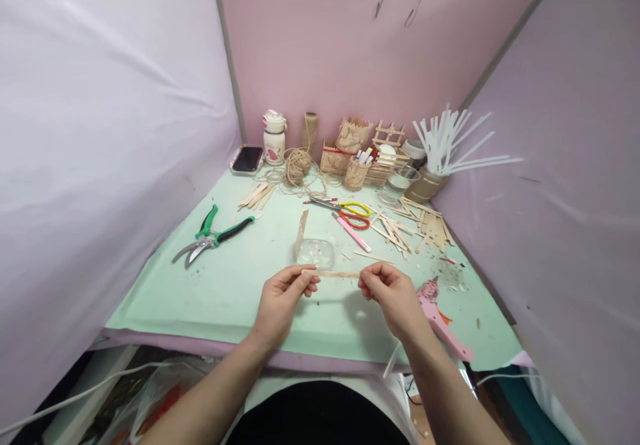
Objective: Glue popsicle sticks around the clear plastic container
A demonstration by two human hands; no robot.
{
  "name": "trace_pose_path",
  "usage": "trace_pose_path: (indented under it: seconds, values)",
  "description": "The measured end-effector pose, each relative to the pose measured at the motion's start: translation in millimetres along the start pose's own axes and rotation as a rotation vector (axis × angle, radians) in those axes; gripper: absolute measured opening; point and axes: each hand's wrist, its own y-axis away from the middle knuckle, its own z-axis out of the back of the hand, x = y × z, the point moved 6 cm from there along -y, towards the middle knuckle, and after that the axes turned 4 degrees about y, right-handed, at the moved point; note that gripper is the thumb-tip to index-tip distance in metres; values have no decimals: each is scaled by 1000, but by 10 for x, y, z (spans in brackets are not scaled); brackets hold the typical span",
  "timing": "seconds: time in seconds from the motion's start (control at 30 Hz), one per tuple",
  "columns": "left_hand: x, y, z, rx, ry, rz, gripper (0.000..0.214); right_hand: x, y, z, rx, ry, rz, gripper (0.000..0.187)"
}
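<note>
Mint-green worktop (210,298). Left hand (280,298) and right hand (393,295) each have a closed grip on one end of the craft stick (333,273) (glue gun (440,318) just beside). Best held level, pinched lightly.

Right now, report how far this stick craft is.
Done: a small wooden stick fence stands at the back. In hand: left hand and right hand pinch the ends of one flat wooden craft stick. Left: loose wooden sticks lie unused; pink glue gun untouched.

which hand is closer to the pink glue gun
Right. The right hand sits just left of the pink glue gun; the left hand is farther left, across the stick.
</note>
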Motion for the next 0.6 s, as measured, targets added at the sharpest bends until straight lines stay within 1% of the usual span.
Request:
trace_pose_path:
  seconds: [0.07,0.17,0.27,0.33,0.43,0.53,0.6]
  values:
    - [-14,3,-2,-6,26,-34,27,-36,17,-15,19,1,-1,19]
    - [-31,18,-28,18,73,-42,33,-72,46,-27,14,-1,-14,19]
    - [-49,26,-54,47,107,-34,38,-105,87,-82,32,-50,-77,21]
    - [-63,19,-51,42,99,-44,36,-136,122,-155,76,-101,-135,21]
    - [-98,1,-31,27,75,-96,25,-170,173,-259,138,-129,-178,19]
    - [-150,-10,-9,32,43,-168,18,-150,217,-306,197,-46,-130,21]
    - [-176,-13,19,26,5,-190,18,-93,248,-265,220,102,-46,31]
